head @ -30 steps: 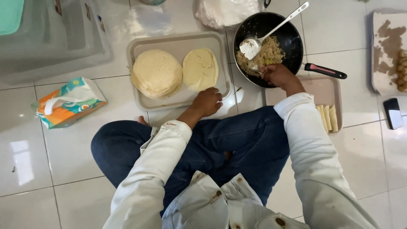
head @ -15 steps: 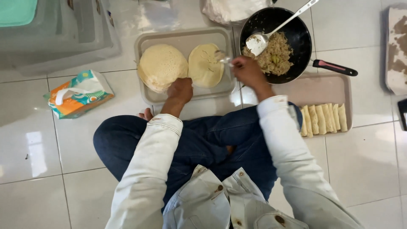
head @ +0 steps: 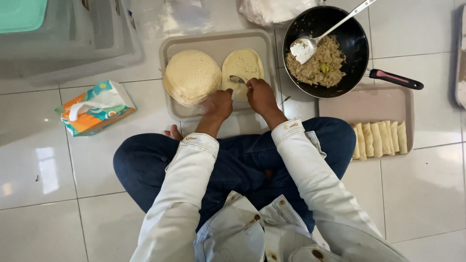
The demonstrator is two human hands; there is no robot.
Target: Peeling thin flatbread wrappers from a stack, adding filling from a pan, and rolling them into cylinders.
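Note:
I sit cross-legged on a tiled floor. A beige tray [head: 213,40] in front of me holds a stack of round thin crepes [head: 192,76] and one single crepe [head: 244,68] laid flat beside it. My right hand [head: 260,95] holds a small spoon [head: 237,79] whose bowl rests on the single crepe. My left hand [head: 218,104] rests with curled fingers on the tray's near edge, next to the stack, holding nothing that I can see.
A black pan [head: 326,48] of rice-like filling with a metal spatula [head: 310,42] stands at right. Below it a second tray [head: 374,104] holds several rolled crepes [head: 379,139]. A tissue pack [head: 94,106] lies left; clear plastic bins [head: 63,34] stand at upper left.
My right hand came from the pan across to the single crepe, carrying the spoon. My left hand stayed at the tray's near edge.

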